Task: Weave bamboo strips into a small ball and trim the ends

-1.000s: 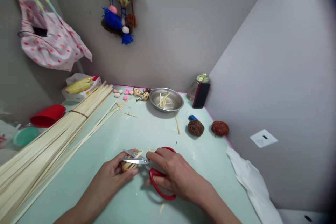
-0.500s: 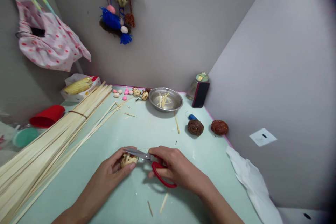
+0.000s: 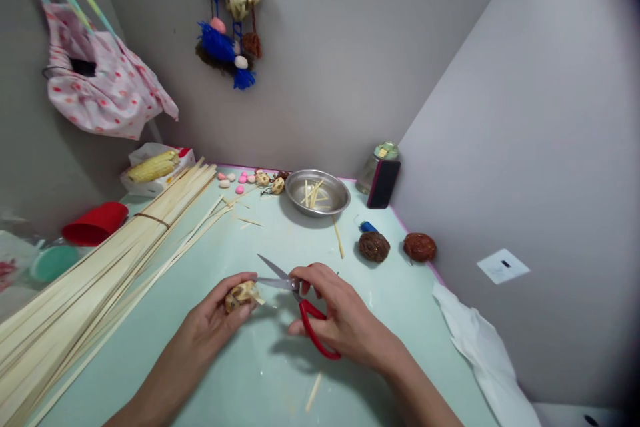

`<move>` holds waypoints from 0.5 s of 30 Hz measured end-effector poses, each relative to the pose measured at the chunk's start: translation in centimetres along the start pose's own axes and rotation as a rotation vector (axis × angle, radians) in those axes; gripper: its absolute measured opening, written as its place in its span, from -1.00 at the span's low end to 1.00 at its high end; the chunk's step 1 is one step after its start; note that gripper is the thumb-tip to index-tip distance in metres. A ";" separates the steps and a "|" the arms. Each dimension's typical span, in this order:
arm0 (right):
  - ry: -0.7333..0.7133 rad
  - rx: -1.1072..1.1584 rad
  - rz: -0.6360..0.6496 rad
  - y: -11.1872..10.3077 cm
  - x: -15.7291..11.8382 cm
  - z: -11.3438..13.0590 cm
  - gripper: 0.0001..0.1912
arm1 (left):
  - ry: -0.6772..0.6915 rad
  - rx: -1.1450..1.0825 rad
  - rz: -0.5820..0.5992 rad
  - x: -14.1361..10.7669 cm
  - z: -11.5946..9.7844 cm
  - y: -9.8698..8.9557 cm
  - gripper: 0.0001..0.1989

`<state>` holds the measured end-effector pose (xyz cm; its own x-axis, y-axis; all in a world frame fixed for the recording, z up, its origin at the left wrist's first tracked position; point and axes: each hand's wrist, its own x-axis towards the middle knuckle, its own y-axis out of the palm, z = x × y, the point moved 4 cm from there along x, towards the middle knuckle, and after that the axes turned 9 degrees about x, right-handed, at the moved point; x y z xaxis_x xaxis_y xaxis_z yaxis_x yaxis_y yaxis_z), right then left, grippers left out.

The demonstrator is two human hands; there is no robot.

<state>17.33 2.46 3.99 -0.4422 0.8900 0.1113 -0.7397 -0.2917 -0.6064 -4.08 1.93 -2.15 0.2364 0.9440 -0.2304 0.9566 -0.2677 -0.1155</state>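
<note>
Between its thumb and fingers, my left hand (image 3: 207,320) holds a small woven ball (image 3: 239,297) of pale strips. Short strip ends stick out of the ball on its right side. My right hand (image 3: 340,320) grips red-handled scissors (image 3: 316,330) with its fingers at the handles. The scissors' blades are spread apart and point left, the lower one reaching close to the ball and my left fingertips. I cannot tell whether that blade touches the ball. A loose cut strip (image 3: 314,391) lies on the table below the scissors.
A bundle of long pale strips (image 3: 125,233) covers the table's left side. At the back stand a metal bowl (image 3: 317,212) holding strips and a phone (image 3: 384,184) leaning on a bottle. Two yarn balls, brown (image 3: 374,247) and reddish (image 3: 420,247), lie right. Woven balls (image 3: 237,4) hang above.
The scissors have opened and moved slightly right, away from the ball. My left hand has turned the ball, so strip ends now show on its right side. The view has shifted a little.
</note>
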 end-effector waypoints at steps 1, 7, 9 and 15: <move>-0.020 -0.024 0.015 0.0 0.0 0.3 -0.49 | -0.014 0.006 0.004 -0.1 0.1 0.0 -0.54; -0.100 -0.133 0.086 0.9 0.0 0.8 -0.41 | 0.004 -0.118 -0.032 0.0 -0.1 -0.1 -0.45; -0.114 -0.164 0.100 1.2 0.0 0.7 -0.39 | -0.002 -0.146 -0.018 0.1 -0.2 0.0 -0.44; -0.096 -0.201 0.089 1.4 0.1 0.4 -0.45 | 0.026 -0.196 -0.035 0.3 0.3 0.4 -0.59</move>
<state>16.08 2.03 3.49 -0.5543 0.8237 0.1191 -0.5841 -0.2831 -0.7607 -3.66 2.09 -2.58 0.2042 0.9573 -0.2045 0.9786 -0.1942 0.0681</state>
